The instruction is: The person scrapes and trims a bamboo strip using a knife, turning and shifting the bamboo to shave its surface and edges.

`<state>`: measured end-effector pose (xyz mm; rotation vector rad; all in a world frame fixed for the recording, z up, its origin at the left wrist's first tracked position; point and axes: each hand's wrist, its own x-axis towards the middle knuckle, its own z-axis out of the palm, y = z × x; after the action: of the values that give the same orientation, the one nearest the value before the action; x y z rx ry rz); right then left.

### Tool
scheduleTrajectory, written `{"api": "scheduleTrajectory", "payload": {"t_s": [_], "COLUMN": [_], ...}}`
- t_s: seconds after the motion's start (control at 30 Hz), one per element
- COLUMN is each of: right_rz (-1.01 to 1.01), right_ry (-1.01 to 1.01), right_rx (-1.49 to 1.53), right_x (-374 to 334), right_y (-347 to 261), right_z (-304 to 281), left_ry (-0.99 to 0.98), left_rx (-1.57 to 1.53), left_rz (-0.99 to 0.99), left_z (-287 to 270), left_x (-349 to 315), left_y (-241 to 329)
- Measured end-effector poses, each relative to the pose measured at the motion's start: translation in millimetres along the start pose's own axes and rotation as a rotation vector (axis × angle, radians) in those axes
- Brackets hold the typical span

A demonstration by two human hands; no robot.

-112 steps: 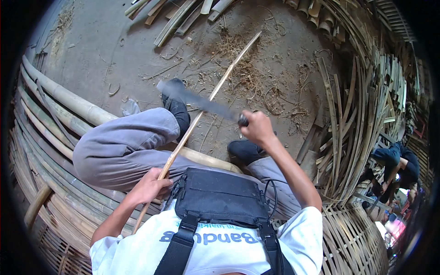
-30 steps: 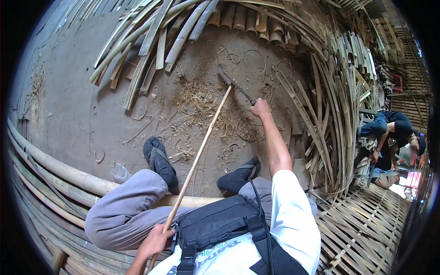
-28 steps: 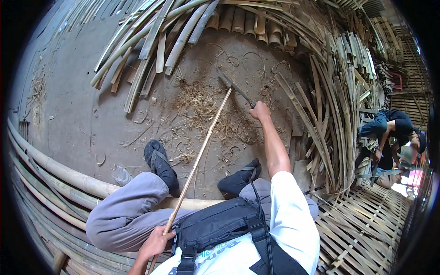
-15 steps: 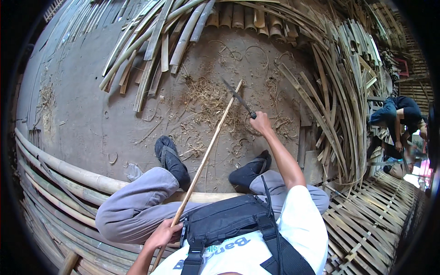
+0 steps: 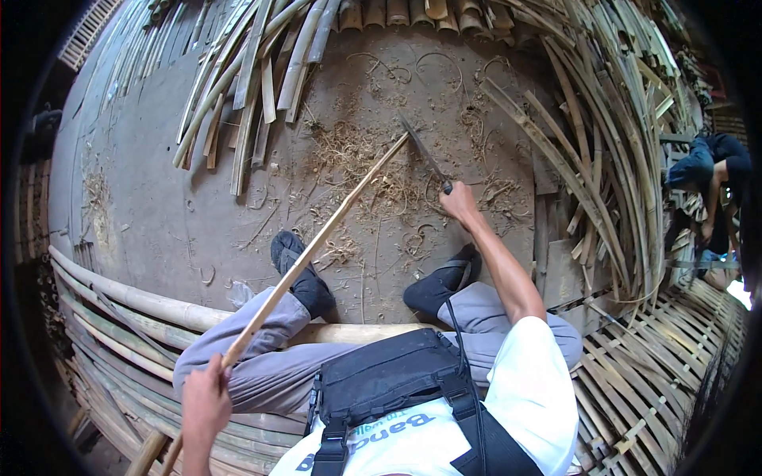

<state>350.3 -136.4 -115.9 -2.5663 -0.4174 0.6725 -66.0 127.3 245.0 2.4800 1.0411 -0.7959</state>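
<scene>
The right hand (image 5: 459, 202) is closing in a full fist around the dark handle of a long grey-bladed knife (image 5: 422, 152), arm stretched forward, the blade reaching up and to the left so that it is meeting the far tip of a long, thin, pale bamboo strip (image 5: 317, 246). The left hand (image 5: 205, 404) is gripping the near end of that same strip, fingers wrapped tight around it, low by the person's left knee. The strip is running slantwise from this hand, over the grey trouser leg, up to the blade. Beneath the tip, pale curled shavings (image 5: 357, 159) are lying scattered on the bare earthen floor (image 5: 143, 206). Split bamboo slats (image 5: 254, 71) are lying piled beyond, and thick round bamboo poles (image 5: 119, 297) are lying at the left.
</scene>
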Motion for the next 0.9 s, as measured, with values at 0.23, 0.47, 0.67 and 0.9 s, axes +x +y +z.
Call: {"api": "scheduleTrajectory", "payload": {"t_s": [0.23, 0.47, 0.67, 0.9], "right_rz": [0.086, 0.051, 0.053, 0.070], "right_ry": [-0.041, -0.103, -0.146, -0.112], "right_rx": [0.073, 0.097, 0.192, 0.086], "right_x": [-4, -2, -7, -11], "right_y": [16, 1, -22, -3], "right_z": [12, 12, 12, -2], "left_ry": [0.034, -0.162, -0.270, -0.193], "left_rx": [0.181, 0.083, -0.246, -0.077], "left_rz": [-0.079, -0.156, -0.305, -0.189], "left_z": [-56, -64, -58, -58], "left_x": [21, 23, 30, 35], "left_y": [9, 10, 1, -8]}}
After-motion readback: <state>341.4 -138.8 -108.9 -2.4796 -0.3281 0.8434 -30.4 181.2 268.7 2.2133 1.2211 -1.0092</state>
